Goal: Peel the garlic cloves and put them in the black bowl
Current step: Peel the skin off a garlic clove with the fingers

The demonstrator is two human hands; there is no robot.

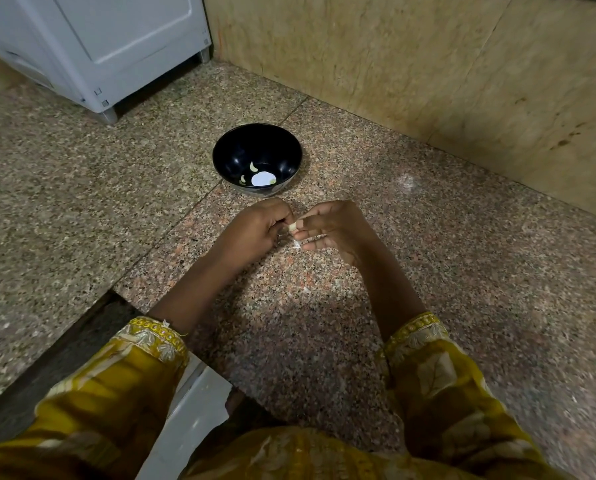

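The black bowl (257, 160) stands on the speckled granite floor ahead of me, with a few pale peeled cloves (253, 167) in its bottom beside a bright reflection. Just in front of it, my left hand (258, 228) and my right hand (334, 230) meet over the floor. Between their fingertips sits one small pale garlic clove (293, 226), pinched from both sides. A thin scrap of white skin (297, 244) hangs under my right fingers.
A white appliance (99, 46) on short feet stands at the back left. A tan stone wall (428, 64) runs along the back and right. Bits of peel (305, 289) lie on the floor near my wrists. A floor step edge (64, 344) drops at lower left.
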